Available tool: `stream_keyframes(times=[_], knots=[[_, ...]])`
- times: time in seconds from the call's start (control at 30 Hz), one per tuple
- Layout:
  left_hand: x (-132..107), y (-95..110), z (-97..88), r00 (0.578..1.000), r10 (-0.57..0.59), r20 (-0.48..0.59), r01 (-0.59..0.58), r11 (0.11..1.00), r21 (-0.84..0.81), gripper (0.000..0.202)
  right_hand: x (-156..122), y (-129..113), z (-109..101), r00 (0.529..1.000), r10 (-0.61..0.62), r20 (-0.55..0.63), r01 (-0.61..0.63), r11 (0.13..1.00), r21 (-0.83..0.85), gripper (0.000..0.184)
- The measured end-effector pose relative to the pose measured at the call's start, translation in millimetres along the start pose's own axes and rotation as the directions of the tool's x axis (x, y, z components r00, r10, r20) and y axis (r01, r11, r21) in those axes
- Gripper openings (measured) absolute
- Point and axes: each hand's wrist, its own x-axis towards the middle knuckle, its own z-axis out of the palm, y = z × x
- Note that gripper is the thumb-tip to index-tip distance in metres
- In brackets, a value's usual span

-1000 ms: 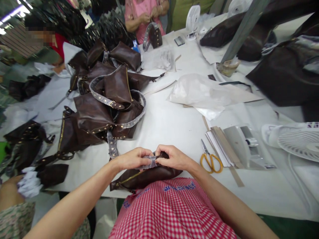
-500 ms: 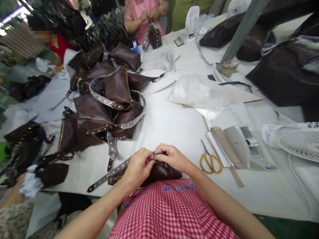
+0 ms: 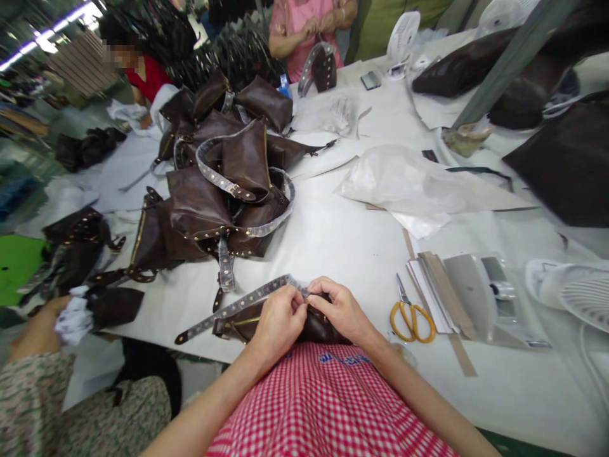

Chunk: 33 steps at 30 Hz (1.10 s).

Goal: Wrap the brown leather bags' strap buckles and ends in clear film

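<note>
A dark brown leather bag (image 3: 324,327) with a brass zipper lies at the table's front edge, against my checked apron (image 3: 314,400). Its studded strap (image 3: 254,296), partly wrapped in clear film, runs out to the left and ends in a dark tip. My left hand (image 3: 281,316) is closed, pinching the strap near the top of the bag. Close beside it, my right hand (image 3: 339,310) pinches the same spot with thumb and fingers. The fingers hide the exact point they work on.
A heap of brown bags (image 3: 204,203) fills the left side. Yellow-handled scissors (image 3: 412,320), cardboard strips (image 3: 445,295) and a white fan (image 3: 571,285) are on the right. A plastic bag (image 3: 394,178) lies ahead. A co-worker's hand (image 3: 40,327) holds white cloth at left.
The view has shifted, so the table's contents appear farther right. Both my hands stay pinched together at the strap; more of the strap and zipper shows left of them.
</note>
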Motion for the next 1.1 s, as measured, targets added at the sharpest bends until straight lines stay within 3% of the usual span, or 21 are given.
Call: stream_keyframes(times=[0.4,0.77,0.93,1.1], knots=[[-3,-3,11.7,0.999,-0.035,-0.037,0.037,0.998,0.054,0.014,0,1,0,1.0,-0.002,0.008,0.002,1.0,-0.015,0.007],[0,-11,19.3,0.992,-0.079,-0.095,0.063,0.985,-0.162,0.012,2,3,-3,0.998,-0.046,0.033,0.048,0.998,-0.048,0.003],[-3,-11,17.6,0.993,-0.065,-0.103,0.046,0.983,-0.176,0.013,5,-1,-5,0.994,-0.052,0.099,0.064,0.989,-0.131,0.007],[-3,-17,20.6,0.993,-0.015,-0.12,0.004,0.996,-0.093,0.013,6,0,4,0.998,-0.067,0.019,0.069,0.967,-0.244,0.012]])
